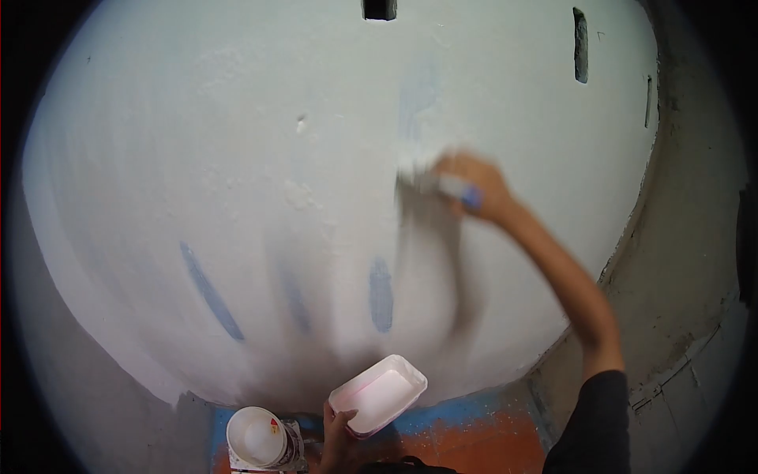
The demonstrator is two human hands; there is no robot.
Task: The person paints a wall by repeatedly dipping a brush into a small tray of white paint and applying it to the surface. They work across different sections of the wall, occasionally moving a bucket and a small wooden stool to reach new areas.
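Note:
My right hand [474, 186] is closed round the handle of a paint brush [442, 186], slightly blurred. The bristles touch the pale wall [332, 158] near its middle. Low in the view, my left hand [338, 430] grips the edge of a white rectangular tray [387, 395], its thumb over the rim. The inside of the tray looks whitish, with a pink tint along one side. Bluish streaks mark the wall, one of them [380, 296] above the tray.
A round white bucket [257, 438] with whitish contents stands at the bottom left. Dark slots [581, 46] are cut in the wall at the top. Grey wall [671, 229] borders it on the right. The floor [482, 442] is orange and blue.

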